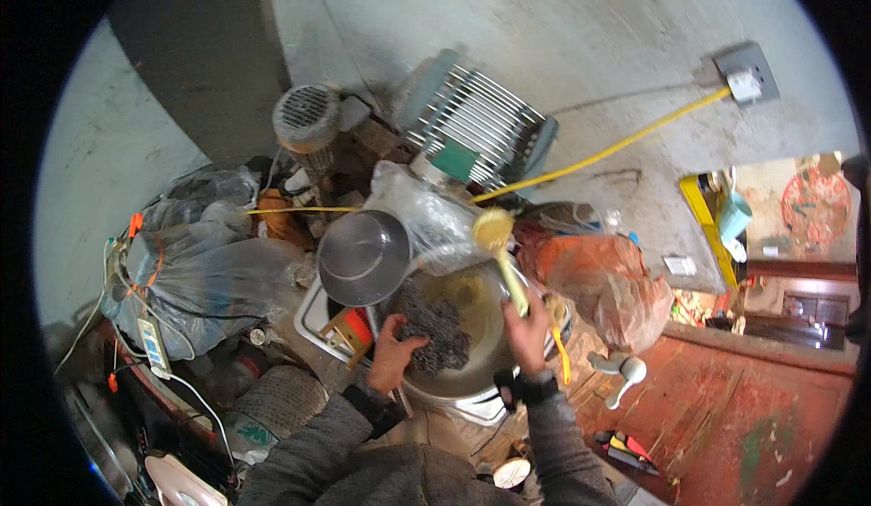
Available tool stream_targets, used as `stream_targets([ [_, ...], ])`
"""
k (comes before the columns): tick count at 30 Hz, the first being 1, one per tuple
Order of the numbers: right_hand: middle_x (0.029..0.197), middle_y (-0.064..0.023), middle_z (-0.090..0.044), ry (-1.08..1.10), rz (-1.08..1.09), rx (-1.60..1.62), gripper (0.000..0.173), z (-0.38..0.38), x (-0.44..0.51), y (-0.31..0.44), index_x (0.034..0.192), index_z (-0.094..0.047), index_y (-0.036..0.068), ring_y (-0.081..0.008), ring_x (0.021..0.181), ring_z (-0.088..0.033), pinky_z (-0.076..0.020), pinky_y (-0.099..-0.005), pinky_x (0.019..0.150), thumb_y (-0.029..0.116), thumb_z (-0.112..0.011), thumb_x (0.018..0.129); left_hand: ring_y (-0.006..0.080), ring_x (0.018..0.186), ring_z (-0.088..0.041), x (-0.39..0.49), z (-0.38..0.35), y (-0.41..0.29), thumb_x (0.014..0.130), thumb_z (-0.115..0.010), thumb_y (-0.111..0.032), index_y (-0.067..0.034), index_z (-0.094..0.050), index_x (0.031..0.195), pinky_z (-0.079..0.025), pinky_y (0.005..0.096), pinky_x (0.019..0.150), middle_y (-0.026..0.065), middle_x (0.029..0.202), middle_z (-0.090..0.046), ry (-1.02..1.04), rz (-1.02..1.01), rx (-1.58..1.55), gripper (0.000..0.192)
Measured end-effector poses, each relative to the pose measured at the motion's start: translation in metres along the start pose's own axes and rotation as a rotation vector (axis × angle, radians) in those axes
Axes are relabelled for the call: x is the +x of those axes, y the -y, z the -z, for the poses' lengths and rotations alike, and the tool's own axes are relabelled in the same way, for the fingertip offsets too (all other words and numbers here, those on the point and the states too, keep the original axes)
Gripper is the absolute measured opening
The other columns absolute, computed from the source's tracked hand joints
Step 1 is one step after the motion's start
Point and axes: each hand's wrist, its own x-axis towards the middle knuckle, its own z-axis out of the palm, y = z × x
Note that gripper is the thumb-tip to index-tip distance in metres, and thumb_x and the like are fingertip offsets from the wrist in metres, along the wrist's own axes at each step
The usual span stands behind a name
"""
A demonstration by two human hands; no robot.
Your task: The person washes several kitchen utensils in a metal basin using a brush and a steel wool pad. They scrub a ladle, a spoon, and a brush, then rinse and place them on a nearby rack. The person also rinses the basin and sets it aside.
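Observation:
My left hand (395, 358) holds the edge of a dark, tangled, mesh-like clump (439, 332) over a wide metal basin (486, 370); what the clump is made of cannot be told. In my right hand (529, 329) is the pale handle of a round-headed brush (493, 230), its head raised above the basin's far rim. A brownish wet patch shows on the basin's inside. At the basin's upper left stands a dark round bowl or pan (364, 258). A white-rimmed tray (309, 315) with a red and wooden item (354, 329) lies left of the basin.
Clear plastic bags (224, 281) crowd the left, near a power strip (153, 346). Behind the basin are crumpled plastic (429, 213), an electric motor (307, 115) and a metal rack (476, 125). A yellow cable (612, 142) runs to a wall socket. A red plastic bag (605, 281) sits right.

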Motion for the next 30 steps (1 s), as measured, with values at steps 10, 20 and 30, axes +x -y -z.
stream_targets([
  [10,0.068,0.0002,-0.048,-0.321,-0.503,0.191,0.011,0.070,-0.209,-0.158,0.101,-0.050,0.004,-0.0097,0.050,-0.047,-0.0422,-0.0248,0.044,0.013,-0.054,0.096,0.0229,0.095,-0.062,-0.017,-0.020,-0.021,0.081,-0.066,0.004,-0.007,-0.046,0.113,-0.055,0.0366,0.069,0.0088,0.108,-0.059,0.008,0.053,-0.195,0.040],
  [20,0.062,-0.0108,-0.064,0.171,-0.564,-0.254,0.051,0.040,-0.241,-0.239,0.080,-0.063,-0.005,-0.0196,0.050,-0.065,-0.0494,-0.0319,0.045,0.042,-0.051,0.097,0.0225,0.097,-0.063,-0.037,-0.029,-0.014,0.083,-0.065,0.002,-0.009,-0.048,0.116,-0.054,0.0388,0.076,0.0068,0.108,-0.062,0.017,-0.008,-0.142,0.039],
  [30,0.072,-0.0133,-0.067,0.377,-0.535,-0.137,0.038,0.090,-0.212,-0.099,0.093,-0.065,-0.002,-0.0193,0.068,-0.069,-0.0526,-0.0323,0.059,0.035,-0.055,0.096,0.0228,0.096,-0.062,-0.032,-0.019,-0.006,0.080,-0.065,0.007,-0.007,-0.047,0.112,-0.054,0.0383,0.076,0.0095,0.106,-0.061,0.040,-0.032,-0.224,0.040],
])
